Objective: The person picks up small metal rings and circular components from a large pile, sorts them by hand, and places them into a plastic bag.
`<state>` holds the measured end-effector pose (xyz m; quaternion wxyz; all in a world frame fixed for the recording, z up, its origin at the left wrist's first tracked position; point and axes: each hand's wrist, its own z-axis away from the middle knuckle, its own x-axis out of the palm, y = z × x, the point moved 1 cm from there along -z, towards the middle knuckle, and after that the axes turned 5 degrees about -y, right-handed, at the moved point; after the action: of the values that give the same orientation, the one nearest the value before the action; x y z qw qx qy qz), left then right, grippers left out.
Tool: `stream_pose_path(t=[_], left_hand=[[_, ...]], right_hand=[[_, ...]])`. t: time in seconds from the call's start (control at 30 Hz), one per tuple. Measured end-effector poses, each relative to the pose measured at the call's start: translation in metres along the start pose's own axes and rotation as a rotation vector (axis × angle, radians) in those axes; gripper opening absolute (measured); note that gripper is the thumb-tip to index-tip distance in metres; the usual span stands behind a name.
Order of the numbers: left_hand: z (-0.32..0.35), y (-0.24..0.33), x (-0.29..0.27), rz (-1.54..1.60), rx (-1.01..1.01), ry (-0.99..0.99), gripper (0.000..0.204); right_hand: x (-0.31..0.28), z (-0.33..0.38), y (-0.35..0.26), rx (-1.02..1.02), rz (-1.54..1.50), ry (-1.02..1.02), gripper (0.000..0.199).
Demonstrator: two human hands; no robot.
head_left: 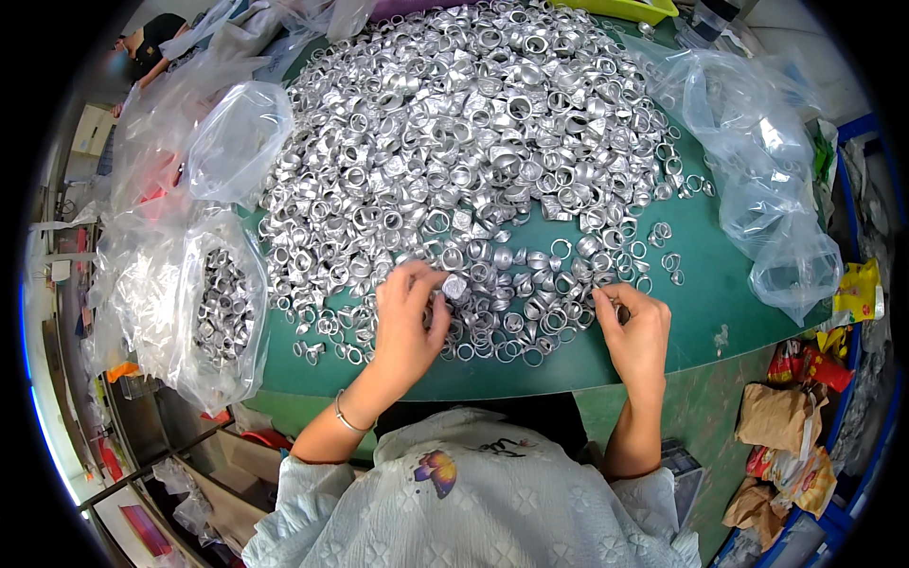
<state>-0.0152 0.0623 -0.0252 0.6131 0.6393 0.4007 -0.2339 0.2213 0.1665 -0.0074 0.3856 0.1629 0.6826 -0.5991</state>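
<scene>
The left hand (pixel 409 317) is bent over the table (pixel 701 284), pinching one small silver piece (pixel 454 286) in its fingertips. The right hand (pixel 636 327) rests at the edge of the pile (pixel 464 142), fingers curled — I cannot tell if it holds a ring. Silver rings cover the green table — too many to count. One bag (pixel 222 312) of rings sits left, and one empty bag (pixel 767 189) lies right.

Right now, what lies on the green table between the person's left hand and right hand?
In the head view, small silver metal rings lie scattered between the left hand and the right hand on the green table.
</scene>
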Motion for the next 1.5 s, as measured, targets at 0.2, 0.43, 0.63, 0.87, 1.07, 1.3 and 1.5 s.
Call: stream_pose_path(t=[0.2,0.43,0.63,0.87,1.07,1.3,1.5], left_hand=[[0.006,-0.007,-0.008,0.205,-0.061,0.068,0.016],[0.012,-0.014,-0.004,0.123,-0.041,0.077,0.016],[0.021,-0.022,-0.007,0.121,-0.073,0.118,0.022],[-0.002,0.013,0.003,-0.103,0.207,-0.126,0.035],[-0.009,0.007,0.001,-0.047,0.251,-0.156,0.031],[-0.008,0.001,0.004,0.067,0.148,0.05,0.031],[-0.015,0.006,0.012,-0.014,0.245,-0.059,0.032]], right_hand=[[-0.001,0.004,-0.003,0.023,-0.082,0.028,0.014],[0.006,0.01,-0.007,0.019,-0.184,-0.021,0.015],[0.01,0.014,-0.006,0.066,-0.456,-0.137,0.01],[0.009,0.011,0.001,0.285,-1.401,-0.381,0.023],[0.01,0.031,0.025,0.451,-2.049,-0.858,0.041],[-0.005,0.026,0.031,0.386,-1.23,-0.165,0.03],[-0.004,0.012,0.044,0.495,-2.158,-0.463,0.038]])
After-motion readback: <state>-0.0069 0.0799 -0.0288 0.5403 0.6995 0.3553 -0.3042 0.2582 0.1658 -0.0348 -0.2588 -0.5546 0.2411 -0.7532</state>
